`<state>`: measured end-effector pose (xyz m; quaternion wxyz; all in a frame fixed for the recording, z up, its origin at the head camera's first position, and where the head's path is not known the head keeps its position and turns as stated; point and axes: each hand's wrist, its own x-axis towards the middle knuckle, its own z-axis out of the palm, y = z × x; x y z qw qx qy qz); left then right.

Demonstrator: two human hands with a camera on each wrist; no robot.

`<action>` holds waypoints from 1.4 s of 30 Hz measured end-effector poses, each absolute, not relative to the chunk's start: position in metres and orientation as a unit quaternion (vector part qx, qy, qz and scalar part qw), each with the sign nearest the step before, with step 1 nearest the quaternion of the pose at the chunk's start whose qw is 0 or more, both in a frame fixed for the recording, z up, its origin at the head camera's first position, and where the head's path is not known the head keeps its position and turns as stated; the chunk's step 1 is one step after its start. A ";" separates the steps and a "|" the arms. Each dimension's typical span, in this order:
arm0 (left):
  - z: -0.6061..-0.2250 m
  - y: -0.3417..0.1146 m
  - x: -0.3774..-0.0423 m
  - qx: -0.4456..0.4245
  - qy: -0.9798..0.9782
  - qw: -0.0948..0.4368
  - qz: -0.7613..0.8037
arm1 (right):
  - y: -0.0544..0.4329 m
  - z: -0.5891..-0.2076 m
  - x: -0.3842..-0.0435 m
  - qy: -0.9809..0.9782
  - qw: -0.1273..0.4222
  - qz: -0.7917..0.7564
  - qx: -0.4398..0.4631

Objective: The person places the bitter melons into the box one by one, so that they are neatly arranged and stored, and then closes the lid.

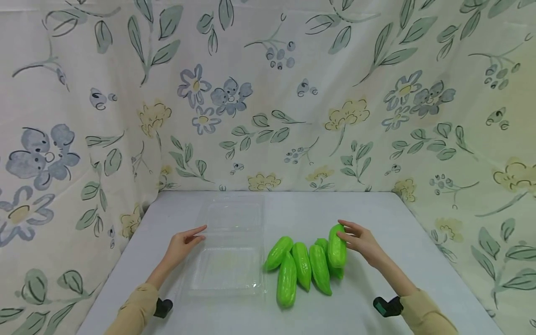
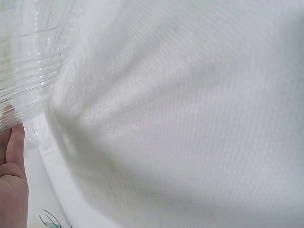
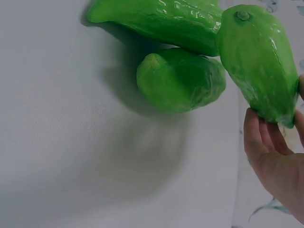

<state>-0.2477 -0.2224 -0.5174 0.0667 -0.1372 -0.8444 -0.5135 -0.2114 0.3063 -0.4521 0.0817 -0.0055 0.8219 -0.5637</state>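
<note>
My right hand [image 1: 363,243] holds a glossy green papaya-like fruit [image 1: 337,249] by its far, tapered end, thumb and fingers on either side. In the right wrist view this fruit [image 3: 259,61] is tilted, its stem end away from the fingers. Beneath and beside it, several similar green fruits [image 1: 302,265] lie on the table; the held one partly hides one of them. My left hand [image 1: 184,244] is at the left edge of a clear plastic container [image 1: 261,251], its fingers nearly straight. In the left wrist view its fingertips show through the container's ridged side [image 2: 28,71].
The container lies unfolded on the white table [image 1: 335,311], with two shallow sections, one behind the other. A floral cloth [image 1: 268,93] hangs behind the table and along both sides. Dark wrist devices [image 1: 387,306] sit at both sleeves.
</note>
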 end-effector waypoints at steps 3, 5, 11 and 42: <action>-0.514 -0.221 -0.246 -0.136 -0.842 0.065 -0.517 | 0.302 -0.451 -0.213 0.820 0.080 -0.567 -0.006; -0.515 -0.221 -0.246 -0.135 -0.845 0.064 -0.513 | 0.300 -0.451 -0.214 0.819 0.079 -0.569 -0.007; -0.524 -0.225 -0.251 -0.129 -0.854 0.064 -0.501 | 0.292 -0.451 -0.217 0.815 0.069 -0.575 -0.014; -0.489 -0.211 -0.232 -0.119 -0.855 0.061 -0.501 | 0.210 -0.444 -0.228 0.773 0.057 -0.631 -0.042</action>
